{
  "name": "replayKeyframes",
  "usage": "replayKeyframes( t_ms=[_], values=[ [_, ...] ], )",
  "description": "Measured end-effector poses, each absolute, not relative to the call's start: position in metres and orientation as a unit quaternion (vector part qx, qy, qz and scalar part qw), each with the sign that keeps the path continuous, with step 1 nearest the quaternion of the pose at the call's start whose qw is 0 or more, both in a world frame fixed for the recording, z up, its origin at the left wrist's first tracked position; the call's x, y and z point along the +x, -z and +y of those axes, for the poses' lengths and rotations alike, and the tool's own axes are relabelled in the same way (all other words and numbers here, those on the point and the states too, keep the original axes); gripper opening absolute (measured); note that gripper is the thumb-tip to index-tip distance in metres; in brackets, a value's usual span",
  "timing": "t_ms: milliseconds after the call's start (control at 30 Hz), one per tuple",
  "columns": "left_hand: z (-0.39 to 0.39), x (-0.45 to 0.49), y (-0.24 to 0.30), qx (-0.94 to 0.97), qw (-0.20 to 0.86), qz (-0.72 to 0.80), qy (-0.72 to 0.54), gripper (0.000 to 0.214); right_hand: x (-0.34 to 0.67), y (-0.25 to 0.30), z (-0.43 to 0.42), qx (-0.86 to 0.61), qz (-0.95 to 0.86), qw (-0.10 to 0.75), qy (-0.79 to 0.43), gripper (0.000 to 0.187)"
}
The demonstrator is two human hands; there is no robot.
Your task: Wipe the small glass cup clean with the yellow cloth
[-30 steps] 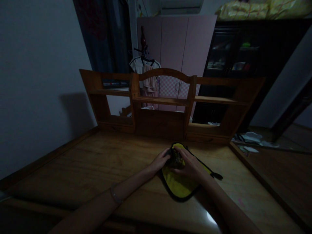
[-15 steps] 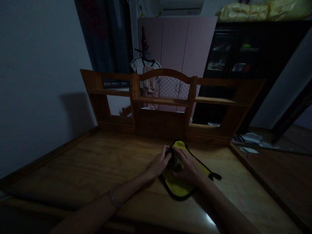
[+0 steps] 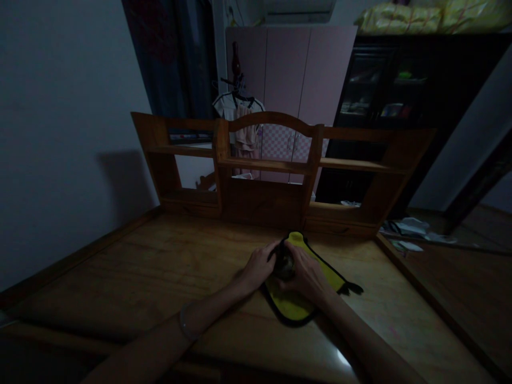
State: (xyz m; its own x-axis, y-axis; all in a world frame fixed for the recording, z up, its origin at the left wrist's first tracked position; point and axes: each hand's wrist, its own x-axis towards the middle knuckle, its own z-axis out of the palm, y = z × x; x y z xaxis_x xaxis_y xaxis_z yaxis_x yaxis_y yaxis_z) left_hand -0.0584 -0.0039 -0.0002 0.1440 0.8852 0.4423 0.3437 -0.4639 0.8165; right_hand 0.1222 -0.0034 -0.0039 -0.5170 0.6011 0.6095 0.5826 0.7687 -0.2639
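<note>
A yellow cloth with black edging (image 3: 294,305) lies on the wooden desk (image 3: 160,272) just before the shelf unit. On it sits a small dark round object (image 3: 285,262), too dim to name. My left hand (image 3: 259,265) curls around its left side and my right hand (image 3: 306,273) wraps its right side, both pressed against it. A thin bracelet (image 3: 184,321) circles my left wrist.
A low wooden shelf unit (image 3: 272,170) stands along the desk's far edge. Behind it are a pink wardrobe (image 3: 292,74), hanging clothes (image 3: 240,120) and a dark glass cabinet (image 3: 384,90). Papers (image 3: 412,229) lie on the floor at right. A wall (image 3: 60,133) borders the left.
Both hands with the dark object and the cloth have shifted slightly left and away from me; the hands have closed in tighter around the object.
</note>
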Motion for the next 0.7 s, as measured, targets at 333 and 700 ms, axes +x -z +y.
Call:
replayKeyframes(
  t_ms=[333, 700],
  values=[
    [0.002, -0.063, 0.003, 0.708, 0.333, 0.411, -0.468, 0.060, 0.122, 0.001, -0.007, -0.357, -0.860, 0.361, -0.043, 0.112],
    [0.019, -0.062, 0.018, 0.571, 0.520, 0.410, -0.485, 0.035, 0.128, -0.006, -0.004, -0.347, -0.871, 0.346, -0.027, 0.097]
  ],
)
